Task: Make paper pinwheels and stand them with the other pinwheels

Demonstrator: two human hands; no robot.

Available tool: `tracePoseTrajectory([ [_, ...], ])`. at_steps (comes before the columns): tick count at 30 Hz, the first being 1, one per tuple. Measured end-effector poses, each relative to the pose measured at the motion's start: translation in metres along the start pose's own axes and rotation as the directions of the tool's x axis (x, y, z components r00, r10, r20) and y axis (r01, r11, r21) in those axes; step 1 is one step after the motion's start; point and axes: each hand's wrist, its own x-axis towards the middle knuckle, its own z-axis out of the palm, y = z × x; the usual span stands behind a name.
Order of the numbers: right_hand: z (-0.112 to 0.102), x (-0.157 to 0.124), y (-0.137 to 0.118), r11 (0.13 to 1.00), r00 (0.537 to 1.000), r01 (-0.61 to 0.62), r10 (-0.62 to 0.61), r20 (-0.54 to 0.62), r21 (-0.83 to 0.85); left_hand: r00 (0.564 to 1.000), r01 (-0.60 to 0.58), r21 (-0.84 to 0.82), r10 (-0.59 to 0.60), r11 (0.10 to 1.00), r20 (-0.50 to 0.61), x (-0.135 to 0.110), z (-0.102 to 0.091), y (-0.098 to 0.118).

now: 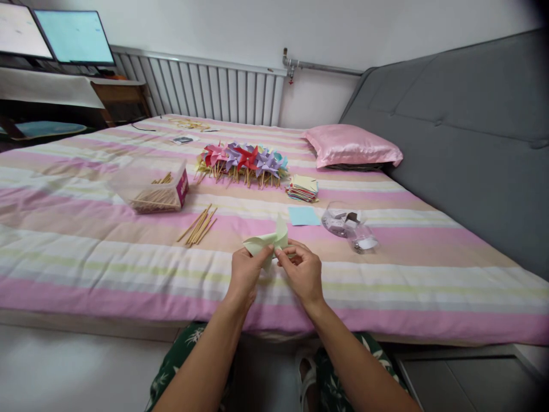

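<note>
A pale green paper pinwheel [262, 242] is held just above the front of the bed, its blades curled toward the middle. My left hand [247, 269] pinches it from the left, thumb near the centre. From the right, my right hand [303, 272] closes thumb and fingers on it close to the centre; whether a pin is there too I cannot tell. Beyond the hands lies a light blue paper square [304, 216]. Several thin wooden sticks [199, 226] rest loose to the left.
Finished pinwheels [246, 160] in several colours lie bunched mid-bed, beside a stack of paper squares [302, 187]. A clear plastic box [156, 191] holds more sticks. Clear small containers [349, 226] stand at right. A pink pillow [351, 146] leans near the grey headboard [454, 126].
</note>
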Motion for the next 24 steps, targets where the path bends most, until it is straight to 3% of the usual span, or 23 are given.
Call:
tracePoseTrajectory([
  [16, -0.0069, 0.0084, 0.0075, 0.999, 0.996, 0.02, -0.017, 0.09, -0.028, 1.0, 0.003, 0.038, -0.003, 0.999, 0.005, -0.0002, 0.0006, -0.0003],
  [20, -0.0043, 0.0063, 0.0033, 0.998, 0.996, 0.059, -0.056, 0.067, -0.035, 1.0, 0.019, 0.015, -0.019, 1.0, -0.024, 0.0005, 0.0013, 0.0011],
  [24, 0.0017, 0.0007, -0.0003, 0.997, 1.0, 0.017, -0.016, -0.016, 0.077, 0.994, 0.083, -0.039, -0.085, 0.996, -0.07, 0.0003, 0.0013, 0.0013],
])
